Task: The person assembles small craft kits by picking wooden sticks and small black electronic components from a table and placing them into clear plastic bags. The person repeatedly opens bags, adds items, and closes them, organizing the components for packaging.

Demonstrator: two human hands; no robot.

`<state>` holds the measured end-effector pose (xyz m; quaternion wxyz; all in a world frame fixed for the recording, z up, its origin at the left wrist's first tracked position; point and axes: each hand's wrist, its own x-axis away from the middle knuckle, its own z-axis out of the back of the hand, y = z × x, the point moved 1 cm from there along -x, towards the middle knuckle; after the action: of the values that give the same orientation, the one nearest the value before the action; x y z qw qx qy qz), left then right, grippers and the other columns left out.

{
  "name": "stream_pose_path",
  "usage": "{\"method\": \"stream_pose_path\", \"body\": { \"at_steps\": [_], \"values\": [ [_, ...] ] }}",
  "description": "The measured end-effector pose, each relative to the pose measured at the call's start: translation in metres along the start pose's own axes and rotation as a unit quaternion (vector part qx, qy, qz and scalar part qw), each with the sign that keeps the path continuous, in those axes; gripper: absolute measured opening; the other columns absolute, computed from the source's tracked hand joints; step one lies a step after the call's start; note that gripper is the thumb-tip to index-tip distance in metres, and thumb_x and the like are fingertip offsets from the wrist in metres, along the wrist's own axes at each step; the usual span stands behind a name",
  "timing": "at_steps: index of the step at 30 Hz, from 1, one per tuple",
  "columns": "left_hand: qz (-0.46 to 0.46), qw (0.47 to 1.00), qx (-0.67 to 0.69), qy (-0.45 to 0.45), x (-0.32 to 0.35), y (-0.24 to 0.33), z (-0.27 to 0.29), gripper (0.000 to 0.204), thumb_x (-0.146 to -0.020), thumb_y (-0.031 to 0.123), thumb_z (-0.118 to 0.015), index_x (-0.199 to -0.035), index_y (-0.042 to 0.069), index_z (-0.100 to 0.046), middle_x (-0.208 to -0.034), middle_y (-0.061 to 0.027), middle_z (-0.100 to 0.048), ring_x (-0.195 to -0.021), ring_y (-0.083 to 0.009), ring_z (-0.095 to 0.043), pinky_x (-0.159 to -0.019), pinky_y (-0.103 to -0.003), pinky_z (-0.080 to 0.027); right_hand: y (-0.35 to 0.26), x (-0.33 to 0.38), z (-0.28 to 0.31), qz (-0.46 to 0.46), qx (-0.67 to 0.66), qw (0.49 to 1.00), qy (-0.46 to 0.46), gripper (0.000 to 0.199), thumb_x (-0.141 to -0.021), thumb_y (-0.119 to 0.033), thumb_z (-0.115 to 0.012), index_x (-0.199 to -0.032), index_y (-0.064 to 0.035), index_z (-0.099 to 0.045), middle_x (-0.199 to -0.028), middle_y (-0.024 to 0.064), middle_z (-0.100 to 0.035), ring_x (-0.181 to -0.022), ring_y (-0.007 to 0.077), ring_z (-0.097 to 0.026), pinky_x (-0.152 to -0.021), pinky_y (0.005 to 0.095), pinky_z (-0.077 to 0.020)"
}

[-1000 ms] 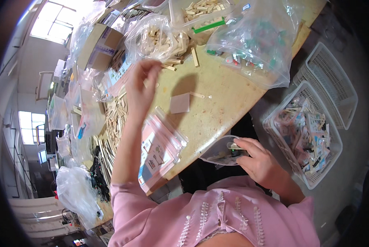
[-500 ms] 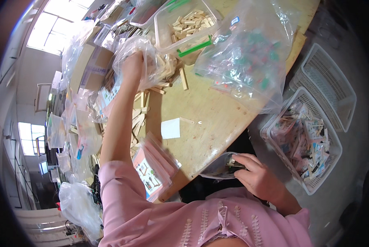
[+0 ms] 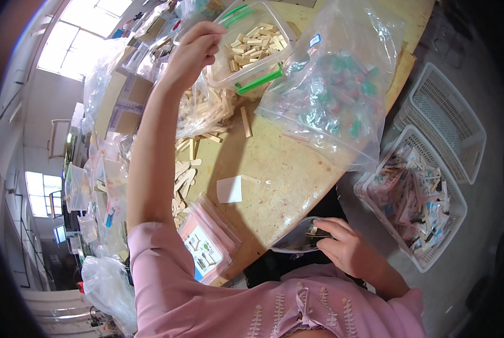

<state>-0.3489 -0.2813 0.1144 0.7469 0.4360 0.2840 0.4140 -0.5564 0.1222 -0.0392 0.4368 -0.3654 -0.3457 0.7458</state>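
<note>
My left hand (image 3: pixel 191 55) is stretched far forward, its fingers pinched together at the rim of a clear plastic tub (image 3: pixel 257 49) full of short pale wooden pieces; whether it holds one I cannot tell. Below it lies a clear bag of long wooden sticks (image 3: pixel 207 110). My right hand (image 3: pixel 346 248) stays low at the table's near edge, gripping a small clear plastic bag (image 3: pixel 297 239) with dark contents. A stack of flat packets with pink printed cards (image 3: pixel 209 248) lies by my left elbow.
A large clear bag of green and red parts (image 3: pixel 330 90) rests on the wooden table (image 3: pixel 280 174). A white paper slip (image 3: pixel 229 190) lies mid-table. Two white baskets stand right: one (image 3: pixel 418 205) full of packets, one (image 3: pixel 449 124) empty. Bags and boxes crowd the left.
My left arm has reached forward, from above the white slip to the tub of wooden pieces. The right hand has kept hold of the small bag near the table edge.
</note>
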Motion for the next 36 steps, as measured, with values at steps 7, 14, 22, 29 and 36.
{"method": "stream_pose_path", "body": {
  "at_steps": [7,14,22,29,36],
  "values": [
    [-0.053,0.771,-0.605,-0.193,-0.062,-0.070,-0.028,0.023,-0.090,0.016,-0.061,-0.105,0.004,-0.074,-0.099,-0.0193,-0.074,-0.093,-0.0351,-0.072,-0.083,-0.043,-0.054,-0.006,0.001,-0.001,-0.015,-0.006,1.000,0.001,0.007,-0.082,-0.001,-0.064,-0.088,0.0032,-0.063,-0.128,0.0244,-0.061,-0.124,0.0400,-0.059,-0.101,0.0443,-0.0521],
    [-0.056,0.775,-0.589,-0.222,-0.064,-0.066,-0.029,0.025,-0.089,0.014,-0.061,-0.108,0.003,-0.073,-0.103,-0.0204,-0.073,-0.096,-0.0378,-0.070,-0.084,-0.043,-0.053,0.000,0.004,-0.004,-0.009,0.001,1.000,0.021,0.007,-0.083,-0.002,-0.063,-0.087,0.0037,-0.062,-0.127,0.0241,-0.061,-0.122,0.0399,-0.060,-0.099,0.0445,-0.0535],
    [0.067,0.837,-0.501,-0.209,-0.071,-0.052,-0.039,0.024,-0.090,0.013,-0.061,-0.109,0.009,-0.074,-0.105,-0.0132,-0.075,-0.091,-0.0293,-0.071,-0.081,-0.039,-0.055,0.002,0.009,-0.004,-0.008,0.015,1.000,0.013,0.011,-0.082,-0.001,-0.076,-0.092,0.0008,-0.071,-0.129,0.0207,-0.062,-0.121,0.0394,-0.060,-0.095,0.0436,-0.0537],
    [0.046,0.988,0.145,0.012,0.020,-0.006,-0.014,0.018,-0.101,0.018,-0.057,-0.109,0.005,-0.066,-0.074,0.0082,-0.046,-0.054,0.0002,-0.034,-0.047,-0.015,-0.024,0.002,0.013,-0.004,-0.016,0.009,1.000,0.023,0.010,-0.082,-0.001,-0.076,-0.091,0.0014,-0.070,-0.128,0.0199,-0.063,-0.120,0.0382,-0.061,-0.092,0.0428,-0.0546],
    [0.191,0.960,0.181,-0.098,0.158,-0.028,-0.122,0.017,-0.097,0.014,-0.062,-0.114,0.010,-0.065,-0.077,0.0045,-0.056,-0.060,0.0015,-0.041,-0.049,-0.015,-0.027,-0.004,0.011,-0.008,-0.004,0.003,1.000,0.014,0.006,-0.087,-0.002,-0.064,-0.088,0.0030,-0.063,-0.128,0.0234,-0.061,-0.122,0.0400,-0.059,-0.098,0.0453,-0.0530]
  ]
}}
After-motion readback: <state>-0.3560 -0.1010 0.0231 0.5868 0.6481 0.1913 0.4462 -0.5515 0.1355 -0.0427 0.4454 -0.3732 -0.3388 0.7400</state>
